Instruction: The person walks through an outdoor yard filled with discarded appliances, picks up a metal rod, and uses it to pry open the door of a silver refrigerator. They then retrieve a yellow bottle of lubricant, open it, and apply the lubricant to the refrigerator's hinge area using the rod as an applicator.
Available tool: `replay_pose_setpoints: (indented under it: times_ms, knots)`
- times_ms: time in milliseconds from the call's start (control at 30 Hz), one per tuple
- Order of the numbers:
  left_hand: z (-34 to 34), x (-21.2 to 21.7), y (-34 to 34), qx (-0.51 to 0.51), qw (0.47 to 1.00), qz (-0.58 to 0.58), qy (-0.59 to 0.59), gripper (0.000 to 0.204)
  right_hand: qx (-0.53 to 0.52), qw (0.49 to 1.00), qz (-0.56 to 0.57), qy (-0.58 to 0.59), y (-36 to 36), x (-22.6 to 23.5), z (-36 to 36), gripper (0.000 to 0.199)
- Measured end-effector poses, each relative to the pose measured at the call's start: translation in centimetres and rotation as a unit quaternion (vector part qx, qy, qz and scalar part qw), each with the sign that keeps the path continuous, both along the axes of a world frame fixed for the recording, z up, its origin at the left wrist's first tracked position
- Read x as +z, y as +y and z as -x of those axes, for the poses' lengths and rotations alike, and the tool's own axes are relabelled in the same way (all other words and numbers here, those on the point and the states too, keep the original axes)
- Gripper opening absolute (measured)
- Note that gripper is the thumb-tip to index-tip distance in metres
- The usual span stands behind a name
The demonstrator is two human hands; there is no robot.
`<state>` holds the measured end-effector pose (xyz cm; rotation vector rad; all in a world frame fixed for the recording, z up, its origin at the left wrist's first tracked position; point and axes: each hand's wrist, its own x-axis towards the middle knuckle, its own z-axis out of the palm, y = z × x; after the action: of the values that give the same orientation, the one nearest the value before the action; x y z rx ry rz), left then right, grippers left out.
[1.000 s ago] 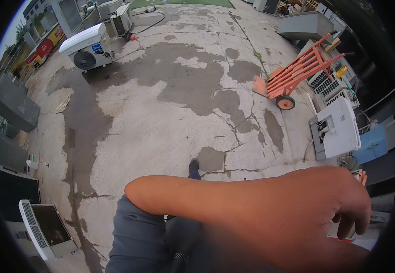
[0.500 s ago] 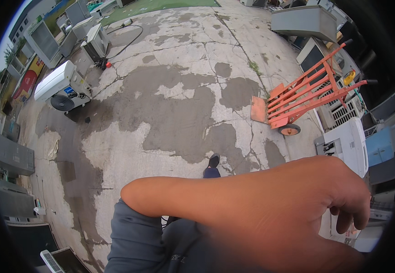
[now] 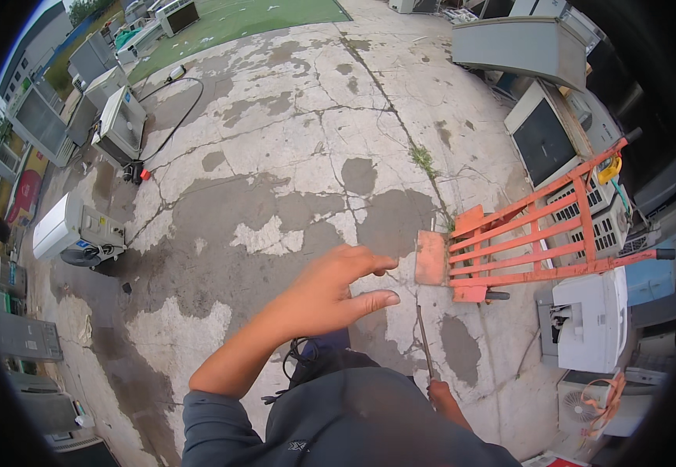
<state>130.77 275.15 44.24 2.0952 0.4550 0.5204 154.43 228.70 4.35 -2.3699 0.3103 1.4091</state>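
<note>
My left hand [image 3: 336,289] is held out in front of my body over the concrete, with thumb and fingers apart and nothing between them. Its fingertips point toward the toe plate of an orange hand truck [image 3: 521,245], short of touching it. Lower right, my right hand [image 3: 445,402] is closed around one end of a thin, dark, straight rod [image 3: 425,338]. The rod slants forward toward the hand truck's plate. Under my left wrist, a looped black cord [image 3: 295,359] shows beside my dark clothing.
At left on the cracked, damp-stained concrete stand a white air-conditioner unit [image 3: 81,229] and another white unit [image 3: 122,121] with a black hose. Old appliances line the right side, including a white machine [image 3: 591,319] and a grey cabinet [image 3: 518,50]. Green matting [image 3: 252,14] lies far off.
My left arm has swung back from the right, close to the view, to the middle. My right hand and its rod now show. The view has shifted, moving the scene around.
</note>
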Motion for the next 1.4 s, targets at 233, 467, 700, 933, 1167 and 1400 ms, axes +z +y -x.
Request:
replay_pose_setpoints:
  times_ms: [233,467,700,933,1167,1400]
  knots:
    - [-0.9,-14.2,22.1,0.272,0.918,0.188,0.218,0.05,0.079,0.995,-0.033,-0.056,21.1,0.7,-9.3,0.042]
    - [-13.3,-17.9,44.4,0.228,0.929,0.169,0.238,0.049,-0.031,0.999,-0.024,-0.016,45.0,-0.6,-18.6,0.041]
    - [-20.3,-34.5,64.1,0.28,0.906,0.214,0.236,0.041,-0.045,0.999,-0.018,-0.013,66.2,-3.9,-35.1,0.04]
    - [-18.8,-40.4,69.4,0.501,0.555,0.56,0.357,0.045,0.131,0.991,0.036,0.012,80.3,-4.5,-48.7,0.039]
    - [-29.9,-45.1,80.0,0.509,0.523,0.605,0.318,0.045,-0.035,0.996,-0.033,-0.078,101.5,-4.9,-68.6,0.043]
    - [-50.4,-45.0,106.7,0.504,0.582,0.582,0.261,0.047,-0.149,0.972,-0.129,-0.129,127.4,3.7,-86.7,0.042]
